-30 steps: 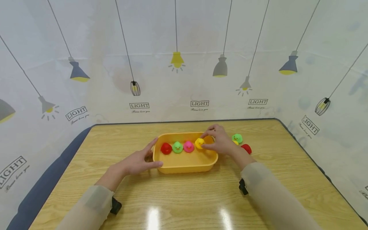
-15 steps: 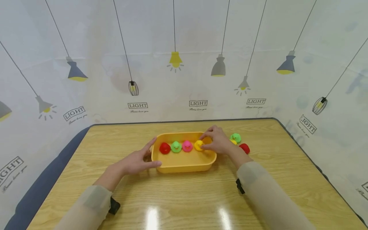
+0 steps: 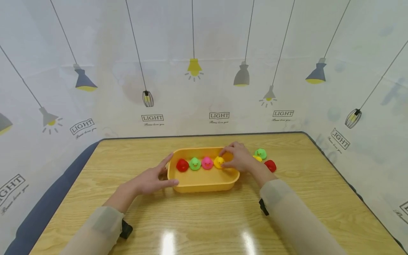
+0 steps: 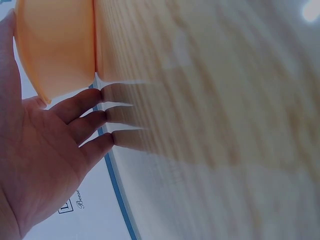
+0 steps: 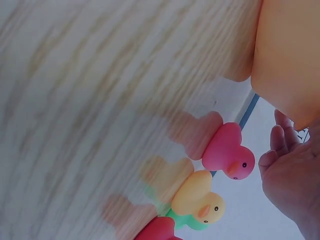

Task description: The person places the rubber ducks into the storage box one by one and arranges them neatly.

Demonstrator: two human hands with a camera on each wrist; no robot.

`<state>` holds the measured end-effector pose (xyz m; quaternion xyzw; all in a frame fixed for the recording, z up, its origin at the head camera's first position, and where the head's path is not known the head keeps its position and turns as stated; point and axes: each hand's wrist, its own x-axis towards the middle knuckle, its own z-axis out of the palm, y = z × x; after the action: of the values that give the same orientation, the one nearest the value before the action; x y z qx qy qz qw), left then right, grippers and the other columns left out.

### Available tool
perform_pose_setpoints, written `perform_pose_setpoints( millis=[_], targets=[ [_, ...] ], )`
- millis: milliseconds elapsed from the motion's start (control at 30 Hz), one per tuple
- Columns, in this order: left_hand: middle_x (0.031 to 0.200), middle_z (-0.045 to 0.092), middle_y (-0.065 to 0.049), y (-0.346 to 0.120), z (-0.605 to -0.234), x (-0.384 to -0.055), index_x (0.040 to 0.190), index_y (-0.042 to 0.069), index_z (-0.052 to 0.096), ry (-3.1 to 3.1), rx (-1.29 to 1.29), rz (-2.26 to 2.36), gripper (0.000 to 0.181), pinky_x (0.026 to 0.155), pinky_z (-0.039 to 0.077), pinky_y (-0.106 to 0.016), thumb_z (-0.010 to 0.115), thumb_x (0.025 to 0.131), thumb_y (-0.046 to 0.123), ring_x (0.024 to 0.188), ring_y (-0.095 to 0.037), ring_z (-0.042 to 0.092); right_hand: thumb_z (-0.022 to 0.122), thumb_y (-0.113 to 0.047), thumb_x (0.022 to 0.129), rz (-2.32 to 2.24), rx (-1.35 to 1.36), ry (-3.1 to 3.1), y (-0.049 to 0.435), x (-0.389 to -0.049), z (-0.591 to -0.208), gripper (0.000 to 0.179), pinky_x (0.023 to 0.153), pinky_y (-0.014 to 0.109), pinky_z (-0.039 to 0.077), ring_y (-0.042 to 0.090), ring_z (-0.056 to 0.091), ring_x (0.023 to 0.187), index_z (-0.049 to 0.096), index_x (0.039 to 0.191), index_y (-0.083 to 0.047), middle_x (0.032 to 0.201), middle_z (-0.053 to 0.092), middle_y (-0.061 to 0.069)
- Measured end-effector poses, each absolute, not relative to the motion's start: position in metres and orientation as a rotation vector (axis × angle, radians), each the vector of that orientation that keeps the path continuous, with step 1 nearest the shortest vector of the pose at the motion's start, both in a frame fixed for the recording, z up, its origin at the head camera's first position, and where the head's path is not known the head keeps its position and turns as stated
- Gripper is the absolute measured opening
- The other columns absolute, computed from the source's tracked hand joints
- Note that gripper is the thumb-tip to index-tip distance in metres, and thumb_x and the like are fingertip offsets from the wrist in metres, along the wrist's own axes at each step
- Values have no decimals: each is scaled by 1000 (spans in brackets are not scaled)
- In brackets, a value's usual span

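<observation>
the counter (image 3: pixel 204 216) stretches broadly before the yellow tray (image 3: pixel 204 188). the left hand (image 3: pixel 149 180) has its grip spread around the tray's left end, thumb on the near rim. inside, tray floor shows before a row of four; at its right end, the right hand (image 3: pixel 240 158) pinches the yellow duck (image 3: pixel 218 163). beyond the tray's right edge lie a loose red duck (image 3: pixel 270 165) and, farther, a loose green duck (image 3: pixel 261 153).

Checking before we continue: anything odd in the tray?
The red duck far left in the tray may be turned: the head view shows no face on it, unlike the green duck, pink duck and yellow duck.
</observation>
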<state>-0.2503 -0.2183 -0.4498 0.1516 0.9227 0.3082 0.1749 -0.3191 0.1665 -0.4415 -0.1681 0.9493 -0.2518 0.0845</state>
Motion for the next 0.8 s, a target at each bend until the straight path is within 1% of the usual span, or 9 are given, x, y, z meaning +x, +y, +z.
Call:
perform_pose_setpoints(
  millis=[200,333,400,567,633,800],
  targets=[
    [167,52,-24,-219,-451,-250,176,48,-1,2603,408,893,114,128,33,-73,71,93,78,155,-51,47,87,-37,96,-758,-489,2824,166,-321,-444,34,117,55,42,36,43,133,74,126,-27,139,53,10],
    [166,52,-24,-219,-450,-249,176,44,-2,2603,426,886,115,126,35,-72,70,94,78,154,-51,48,88,-36,96,-755,-481,2825,165,-320,-444,33,117,55,42,36,44,133,74,124,-27,138,54,10],
    [165,53,-24,-219,-449,-249,176,44,-3,2601,432,884,115,124,39,-71,70,94,78,150,-49,53,88,-37,96,-753,-477,2824,165,-320,-444,32,117,55,42,35,44,133,74,124,-28,138,54,9],
    [164,56,-23,-219,-449,-250,176,44,-2,2606,439,883,114,122,42,-70,70,95,76,146,-46,57,88,-37,95,-749,-471,2822,165,-319,-444,32,117,55,43,36,44,133,74,123,-28,138,54,10],
    [163,56,-23,-219,-450,-250,177,44,-2,2611,443,880,114,124,39,-71,70,95,76,150,-48,54,88,-37,95,-751,-469,2822,165,-320,-444,32,117,55,42,36,44,133,74,123,-28,138,54,10],
    [164,55,-24,-218,-450,-251,176,45,-3,2610,443,875,114,125,37,-73,70,95,76,152,-51,50,88,-37,96,-743,-480,2832,166,-321,-445,32,118,55,42,36,44,134,74,123,-27,140,55,10]
  ],
)
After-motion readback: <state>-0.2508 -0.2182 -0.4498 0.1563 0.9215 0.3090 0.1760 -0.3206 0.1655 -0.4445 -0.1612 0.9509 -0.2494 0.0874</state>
